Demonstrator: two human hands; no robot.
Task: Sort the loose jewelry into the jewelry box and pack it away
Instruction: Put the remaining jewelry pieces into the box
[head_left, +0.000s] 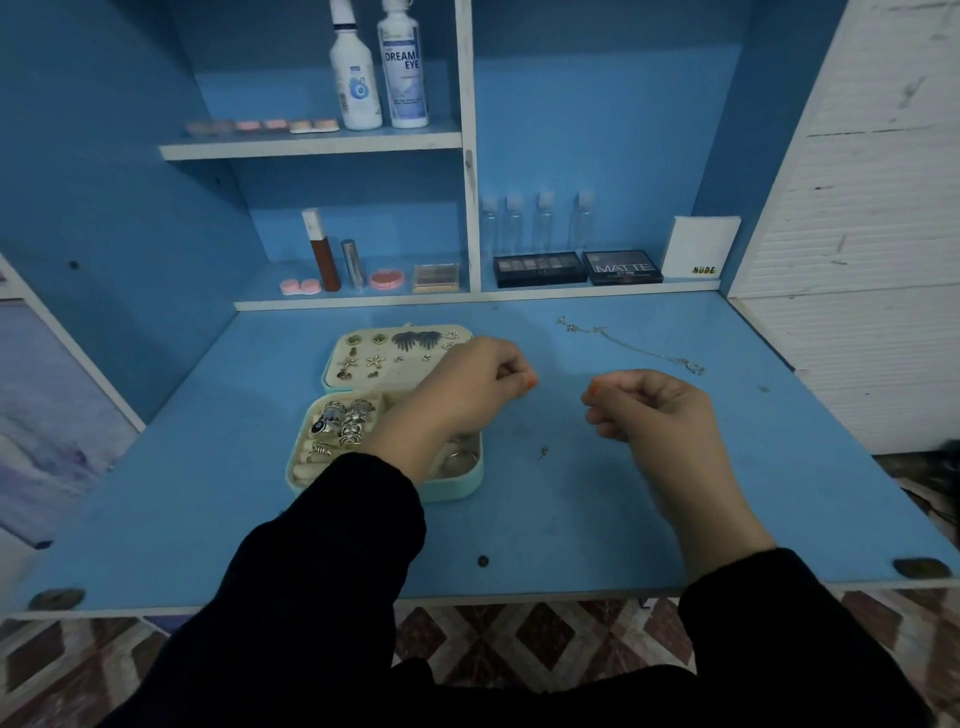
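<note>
— Left hand (467, 387), status?
— Fingers clenched, thumb against fingertips, over the right edge of the open jewelry box (454, 492). Held item: cannot tell.
— Right hand (649, 410)?
— Same clench, above mid-tabletop (208, 519); contents indeterminate.
— Box position?
— Left of tabletop centre, lid flat behind the base. Chain (636, 347) lies toward the far right corner; small loose piece (543, 453) right of the box.

A matte blue wooden desk top (597, 519) meets a blue hutch (597, 130) split into bays by white-edged shelf boards (311, 147) and a chipped white upright divider (466, 104). A white ribbed panel (872, 182) stands at the right. Below, brown-and-cream diamond-patterned floor tiles (519, 639) show in dim light.
</note>
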